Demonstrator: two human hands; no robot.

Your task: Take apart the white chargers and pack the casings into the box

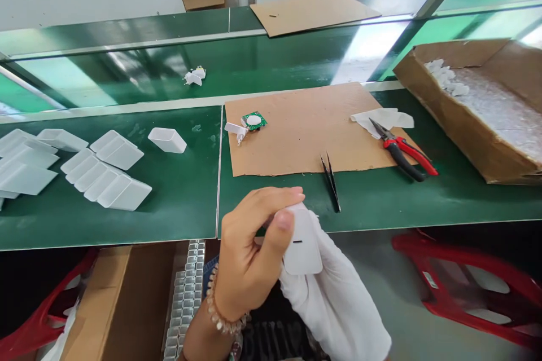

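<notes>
- left hand (249, 254): fingers (292, 194) and thumb pinch narrow on top of white plastic casing (302, 248), small slot facing up; beaded bracelet (222, 307) on wrist
- right hand (332, 293): wrapped in white cloth (342, 316) under the casing; cloth touches casing's lower end; fingers hidden, can't tell their state
- casing: held at 6 o'clock of frame, over bench front edge, not touching bench
- tweezers (331, 180): on green bench (271, 203) at 1 o'clock from hands, nearest tool, just off cardboard sheet (305, 135)
- pliers (402, 152), red handles: 2 o'clock, lying over sheet's corner, beside white wipe (381, 121)
- green PCB (254, 120) and small white plug part (234, 132): on sheet, 12 o'clock, touching each other
- white casings (105, 169): rows on bench, 10 o'clock; one apart (167, 140)
- foam-lined box (470, 113): 2 o'clock, white parts inside
- metal-looking parts tray (185, 299): 7 o'clock, below bench
- red stool (466, 287): 4 o'clock, on floor
</notes>
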